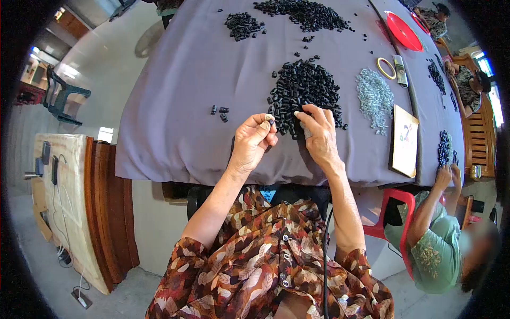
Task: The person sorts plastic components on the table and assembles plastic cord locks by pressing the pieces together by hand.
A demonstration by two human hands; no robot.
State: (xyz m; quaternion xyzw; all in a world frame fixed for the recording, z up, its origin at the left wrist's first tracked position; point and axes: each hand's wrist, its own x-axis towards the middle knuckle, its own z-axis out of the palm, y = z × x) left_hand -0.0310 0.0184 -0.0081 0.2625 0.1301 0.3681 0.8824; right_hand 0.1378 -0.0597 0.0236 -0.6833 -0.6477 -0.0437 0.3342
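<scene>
Head view, nearest first: the left hand (pixel 251 142) has its fingers closed on a small black piece (pixel 271 122), pinched against the thumb. Beside it, the right hand (pixel 321 139) rests its bent fingers at the near edge of a heap of black pieces (pixel 305 87); whether they grip one I cannot tell. Off to the right on the cloth-covered desk (pixel 175 122) lie a flat board (pixel 405 141) and clear pieces (pixel 374 95); beyond, a ring (pixel 379 67), then a red dish (pixel 406 32).

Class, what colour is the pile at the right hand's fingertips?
The pile is black, seen best in the head view.
</scene>
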